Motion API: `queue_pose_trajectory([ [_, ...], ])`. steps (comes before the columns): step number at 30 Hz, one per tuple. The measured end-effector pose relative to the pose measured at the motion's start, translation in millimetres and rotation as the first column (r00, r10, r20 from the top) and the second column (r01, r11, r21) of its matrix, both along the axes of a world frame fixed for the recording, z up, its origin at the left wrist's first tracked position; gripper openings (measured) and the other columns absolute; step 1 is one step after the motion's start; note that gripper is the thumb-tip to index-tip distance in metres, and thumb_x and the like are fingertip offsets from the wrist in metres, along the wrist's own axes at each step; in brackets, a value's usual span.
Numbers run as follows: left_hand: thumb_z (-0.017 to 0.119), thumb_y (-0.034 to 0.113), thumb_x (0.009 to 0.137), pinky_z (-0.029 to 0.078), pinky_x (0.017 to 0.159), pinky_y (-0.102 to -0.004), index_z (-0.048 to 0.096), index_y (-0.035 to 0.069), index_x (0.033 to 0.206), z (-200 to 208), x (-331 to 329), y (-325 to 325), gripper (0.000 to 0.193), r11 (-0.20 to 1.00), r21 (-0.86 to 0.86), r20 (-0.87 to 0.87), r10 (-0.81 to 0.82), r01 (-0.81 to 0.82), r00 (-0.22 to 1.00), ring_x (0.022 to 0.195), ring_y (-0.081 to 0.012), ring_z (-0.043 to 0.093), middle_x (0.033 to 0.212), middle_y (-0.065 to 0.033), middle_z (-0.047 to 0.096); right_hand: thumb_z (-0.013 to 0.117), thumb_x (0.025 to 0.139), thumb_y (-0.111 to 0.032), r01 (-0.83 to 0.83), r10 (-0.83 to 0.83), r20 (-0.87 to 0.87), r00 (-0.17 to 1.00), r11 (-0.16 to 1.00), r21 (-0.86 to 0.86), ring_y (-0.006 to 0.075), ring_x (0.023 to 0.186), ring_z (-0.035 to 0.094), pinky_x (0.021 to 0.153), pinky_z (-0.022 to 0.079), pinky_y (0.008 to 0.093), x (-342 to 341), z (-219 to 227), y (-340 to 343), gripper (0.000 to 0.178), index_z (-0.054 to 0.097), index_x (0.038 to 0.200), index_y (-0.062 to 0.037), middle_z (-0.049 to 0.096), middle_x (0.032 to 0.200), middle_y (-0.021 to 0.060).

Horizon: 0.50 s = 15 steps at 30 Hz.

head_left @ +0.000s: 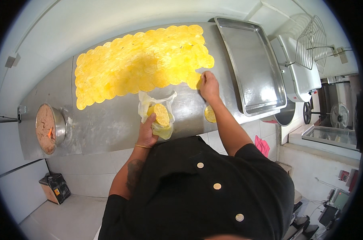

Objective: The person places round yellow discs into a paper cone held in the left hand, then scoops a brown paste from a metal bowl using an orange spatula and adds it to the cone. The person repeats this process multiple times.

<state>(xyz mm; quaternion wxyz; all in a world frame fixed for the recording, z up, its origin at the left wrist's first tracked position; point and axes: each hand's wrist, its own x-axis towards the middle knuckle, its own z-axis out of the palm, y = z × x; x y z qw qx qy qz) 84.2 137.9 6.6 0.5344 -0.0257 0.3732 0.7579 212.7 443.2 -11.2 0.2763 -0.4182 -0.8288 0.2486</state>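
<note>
Round yellow dough wrappers lie overlapped in a wide sheet across the metal table. My left hand is closed round a stack of the same wrappers, which stands in an opened thin plastic bag. At the near right end of the sheet, my right hand has its fingers pinched at the edge of a single wrapper. That wrapper touches the sheet's near row. Another loose wrapper lies near the table's front edge, partly behind my right forearm.
A metal bowl of pinkish-brown paste with an orange tool stands at the far left. On the right lies a large metal tray, beside a white machine with a wire guard. A black box sits on the floor.
</note>
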Motion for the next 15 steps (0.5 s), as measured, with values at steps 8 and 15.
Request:
queue_pose_trajectory([
  [8, 0.072, 0.016, 0.100, 0.053, 0.112, -0.0472, 0.046, 0.009, 0.154, 11, 8, 2, 0.060, 1.000, -0.023, -0.158, -0.019, 0.016, 0.987, 0.129, -0.0280, 0.063, 0.141, -0.0095, 0.062, 0.063, 0.100, -0.013, 0.044, -0.044, 0.068, 0.997, 0.999, -0.003, 0.0460, 0.097, 0.067, 0.086, 0.053, 0.0534, -16, 3, 36, 0.013, 0.065, 0.108, -0.0029, 0.070, 0.099, 0.0237],
  [15, 0.071, 0.017, 0.102, 0.053, 0.111, -0.0456, 0.046, 0.009, 0.154, 13, 7, 8, 0.058, 0.999, -0.046, -0.154, -0.031, 0.024, 0.988, 0.129, -0.0270, 0.063, 0.141, -0.0096, 0.062, 0.081, 0.091, -0.023, -0.328, 0.295, -0.203, 0.934, 0.931, -0.157, 0.0317, 0.083, 0.065, 0.077, 0.054, 0.0433, -8, 56, -62, 0.030, 0.068, 0.107, -0.0011, 0.065, 0.095, 0.0152],
])
